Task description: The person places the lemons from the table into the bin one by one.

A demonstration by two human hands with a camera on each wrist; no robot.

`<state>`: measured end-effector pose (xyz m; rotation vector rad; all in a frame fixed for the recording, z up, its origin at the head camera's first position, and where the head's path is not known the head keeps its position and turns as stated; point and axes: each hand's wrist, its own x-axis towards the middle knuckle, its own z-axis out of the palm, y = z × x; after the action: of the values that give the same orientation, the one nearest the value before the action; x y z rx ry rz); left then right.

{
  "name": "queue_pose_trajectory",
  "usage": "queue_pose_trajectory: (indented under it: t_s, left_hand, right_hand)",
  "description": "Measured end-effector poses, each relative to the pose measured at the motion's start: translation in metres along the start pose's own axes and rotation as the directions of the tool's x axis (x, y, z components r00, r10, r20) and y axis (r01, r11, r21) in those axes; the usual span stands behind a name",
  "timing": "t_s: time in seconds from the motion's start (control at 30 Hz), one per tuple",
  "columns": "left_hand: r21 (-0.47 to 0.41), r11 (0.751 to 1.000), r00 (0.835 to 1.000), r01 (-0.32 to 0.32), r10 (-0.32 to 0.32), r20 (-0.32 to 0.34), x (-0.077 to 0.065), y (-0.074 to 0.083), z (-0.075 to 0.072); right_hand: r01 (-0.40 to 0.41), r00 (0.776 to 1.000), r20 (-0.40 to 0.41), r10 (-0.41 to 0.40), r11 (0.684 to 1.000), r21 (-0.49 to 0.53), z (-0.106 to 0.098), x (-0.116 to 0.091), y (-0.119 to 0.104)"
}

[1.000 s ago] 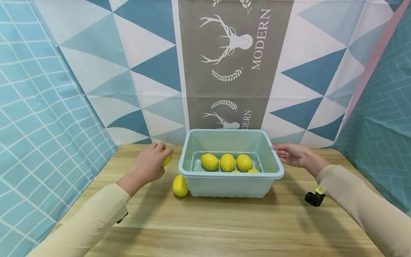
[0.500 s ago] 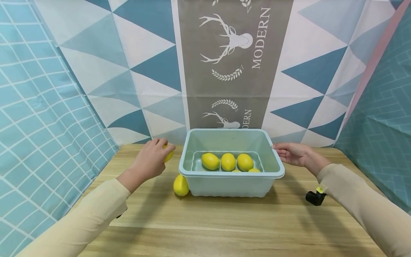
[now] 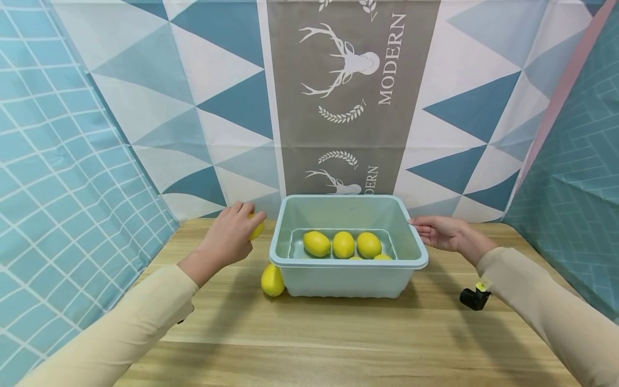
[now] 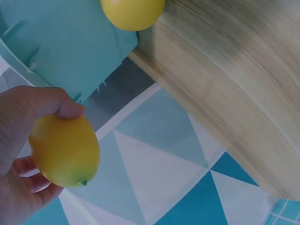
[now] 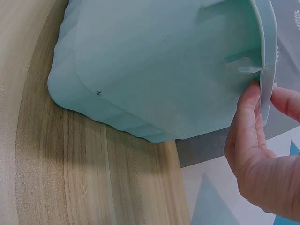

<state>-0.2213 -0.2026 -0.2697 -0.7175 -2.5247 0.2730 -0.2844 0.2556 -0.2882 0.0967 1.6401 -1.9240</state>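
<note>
My left hand (image 3: 231,234) holds a yellow lemon (image 4: 68,149) between thumb and fingers, raised left of a pale blue-green plastic tub (image 3: 345,279). In the left wrist view the lemon's greenish tip points away from the palm. A second lemon (image 3: 273,280) lies on the table against the tub's left front corner. Inside the tub are several lemons, among them one at the left (image 3: 316,244); the front wall partly hides the nearer ones. My right hand (image 3: 440,233) pinches the tub's right rim (image 5: 267,61), thumb on one side and fingers under it.
The tub stands on a wood-grain table (image 3: 309,344) close to a patterned cloth backdrop (image 3: 338,107). Tiled cloth (image 3: 63,177) hangs at the left, and another cloth (image 3: 580,188) at the right. A small black device (image 3: 474,298) shows below the right sleeve.
My left hand has risen slightly and shifted a little right toward the tub, carrying the lemon. My right hand stays at the rim, and the tub has hardly moved.
</note>
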Motion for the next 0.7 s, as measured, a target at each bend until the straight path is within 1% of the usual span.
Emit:
queue_pose_trajectory:
  t_s: [0.2,0.43,0.7]
  left_hand:
    - [0.029,0.999,1.000,-0.022,0.022,-0.004,0.004,0.002,-0.008]
    - [0.049,0.998,0.999,-0.044,0.046,-0.030,0.010,0.004,-0.018]
    - [0.034,0.998,0.998,-0.054,0.054,-0.010,0.015,0.004,-0.024]
  right_hand:
    - [0.000,1.000,0.010,0.000,1.000,-0.006,0.001,0.000,0.000]
    - [0.009,1.000,0.017,-0.009,1.000,-0.016,0.000,0.000,0.000]
    - [0.009,1.000,0.018,-0.009,1.000,-0.012,0.000,0.001,0.000]
